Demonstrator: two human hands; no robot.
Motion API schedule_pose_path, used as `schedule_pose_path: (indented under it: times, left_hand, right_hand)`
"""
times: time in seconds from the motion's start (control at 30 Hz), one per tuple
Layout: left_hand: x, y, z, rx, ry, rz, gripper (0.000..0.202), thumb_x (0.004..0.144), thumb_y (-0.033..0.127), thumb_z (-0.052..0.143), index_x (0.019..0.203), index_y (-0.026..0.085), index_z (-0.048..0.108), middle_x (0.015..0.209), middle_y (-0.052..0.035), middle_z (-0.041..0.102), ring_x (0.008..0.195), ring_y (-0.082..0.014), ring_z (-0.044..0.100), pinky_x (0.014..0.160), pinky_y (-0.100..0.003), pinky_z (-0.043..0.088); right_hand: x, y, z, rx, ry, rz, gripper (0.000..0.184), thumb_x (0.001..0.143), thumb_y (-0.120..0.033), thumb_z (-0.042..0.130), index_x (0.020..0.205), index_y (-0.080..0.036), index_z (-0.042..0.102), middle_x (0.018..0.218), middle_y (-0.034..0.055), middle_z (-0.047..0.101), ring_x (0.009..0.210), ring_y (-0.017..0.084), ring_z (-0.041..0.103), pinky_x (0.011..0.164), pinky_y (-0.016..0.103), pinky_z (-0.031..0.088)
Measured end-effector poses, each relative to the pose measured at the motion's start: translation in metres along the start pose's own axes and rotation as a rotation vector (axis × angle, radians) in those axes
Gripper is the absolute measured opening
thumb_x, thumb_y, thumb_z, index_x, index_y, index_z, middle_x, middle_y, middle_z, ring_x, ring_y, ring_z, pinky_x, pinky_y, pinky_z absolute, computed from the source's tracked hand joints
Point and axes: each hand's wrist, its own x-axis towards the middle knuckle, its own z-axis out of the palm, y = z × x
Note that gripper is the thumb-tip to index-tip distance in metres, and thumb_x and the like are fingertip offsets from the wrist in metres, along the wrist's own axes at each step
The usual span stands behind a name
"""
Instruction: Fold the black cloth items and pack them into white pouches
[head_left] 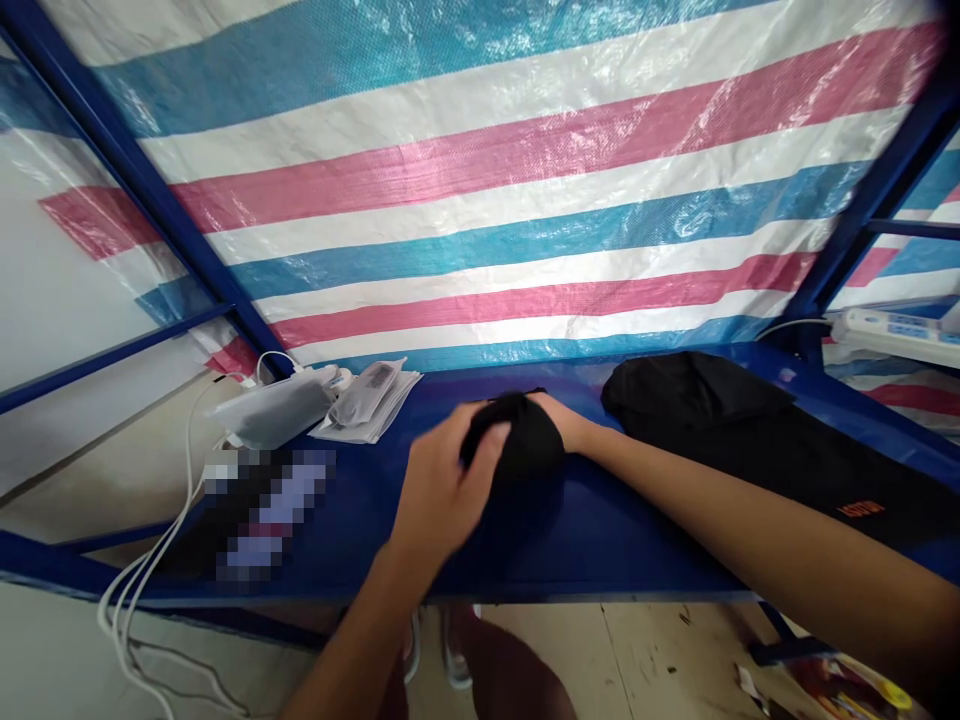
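The black cloth bundle [531, 442] is over the blue worktop [585, 545], at two o'clock from the left hand [444, 480] gripping its edge and eight o'clock from the right hand [564, 418], also touching, though I can't tell whether its hidden fingers are closed.

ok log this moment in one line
left hand: holding black cloth | right hand: at far side, partly hidden | beneath: blue surface

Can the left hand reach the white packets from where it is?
Probably yes: the white packets lie nearby, nothing visible between, though the left hand would first have to release the black bundle.
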Motion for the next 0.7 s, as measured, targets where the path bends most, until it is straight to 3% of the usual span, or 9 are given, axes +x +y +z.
schedule_pose_path:
  times: [0.1,0.17,0.27,0.37,0.43,0.5,0.63,0.7]
  left_hand:
    - [0.067,-0.028,0.014,-0.031,-0.078,-0.161,0.032,0.107,0.048,0.059,0.093,0.022,0.072,0.081,-0.0003,0.073,0.075,-0.0204,0.069,0.067,-0.031,0.047]
    - [0.094,-0.057,0.033,0.026,-0.181,-0.219,0.038,0.105,0.049,0.061,0.079,0.021,0.067,0.072,-0.0005,0.067,0.071,-0.0209,0.064,0.064,-0.032,0.041]
    - [0.106,-0.098,0.066,0.094,-0.254,-0.185,0.042,0.105,0.049,0.058,0.075,0.021,0.065,0.073,-0.0028,0.067,0.073,-0.0226,0.064,0.069,-0.034,0.042]
    - [0.096,-0.124,0.086,0.11,-0.302,-0.071,0.034,0.105,0.047,0.056,0.094,0.021,0.075,0.095,-0.0077,0.075,0.09,-0.0264,0.069,0.082,-0.037,0.049]
    - [0.089,-0.133,0.086,0.112,-0.348,-0.037,0.034,0.103,0.049,0.058,0.108,0.021,0.077,0.108,-0.0098,0.077,0.101,-0.029,0.07,0.09,-0.04,0.051]
    - [0.085,-0.136,0.079,0.092,-0.421,-0.067,0.037,0.1,0.055,0.063,0.111,0.023,0.076,0.111,-0.0091,0.077,0.104,-0.0303,0.071,0.09,-0.04,0.052]
    - [0.086,-0.139,0.067,0.083,-0.553,-0.135,0.046,0.095,0.067,0.068,0.081,0.023,0.066,0.092,-0.0053,0.073,0.088,-0.0279,0.069,0.079,-0.038,0.052]
    - [0.087,-0.14,0.068,0.072,-0.515,-0.082,0.046,0.094,0.064,0.07,0.079,0.022,0.061,0.102,-0.0068,0.071,0.094,-0.0275,0.068,0.083,-0.038,0.053]
  right_hand:
    - [0.002,0.007,-0.013,0.173,0.441,0.205,0.065,0.109,-0.075,0.042,0.115,-0.022,0.079,0.117,0.01,0.083,0.111,0.033,0.077,0.102,0.048,0.06]
    - [0.002,0.012,-0.023,0.184,0.586,0.334,0.072,0.11,-0.077,0.032,0.111,-0.022,0.078,0.112,0.0108,0.083,0.111,0.031,0.076,0.102,0.047,0.058]
    - [0.001,0.017,-0.031,0.06,0.431,0.42,0.067,0.106,-0.079,0.043,0.111,-0.023,0.08,0.112,0.0105,0.082,0.114,0.033,0.074,0.103,0.048,0.056]
    - [0.001,0.018,-0.03,-0.228,0.224,0.391,0.055,0.096,-0.072,0.068,0.121,-0.024,0.079,0.118,0.0118,0.08,0.121,0.038,0.067,0.106,0.053,0.053]
    - [0.002,0.017,-0.03,-0.389,0.179,0.411,0.055,0.092,-0.067,0.076,0.125,-0.024,0.078,0.12,0.0131,0.079,0.124,0.041,0.063,0.108,0.056,0.05]
    - [0.002,0.015,-0.032,-0.463,0.141,0.462,0.053,0.089,-0.069,0.079,0.117,-0.024,0.079,0.115,0.0128,0.08,0.122,0.043,0.063,0.105,0.056,0.051]
    - [0.002,0.013,-0.039,-0.308,0.031,0.508,0.048,0.085,-0.071,0.082,0.097,-0.025,0.077,0.096,0.0077,0.079,0.1,0.034,0.071,0.084,0.042,0.055]
    - [0.001,0.014,-0.04,-0.179,0.034,0.467,0.044,0.087,-0.067,0.081,0.096,-0.024,0.074,0.093,0.0051,0.078,0.088,0.029,0.072,0.075,0.038,0.053]
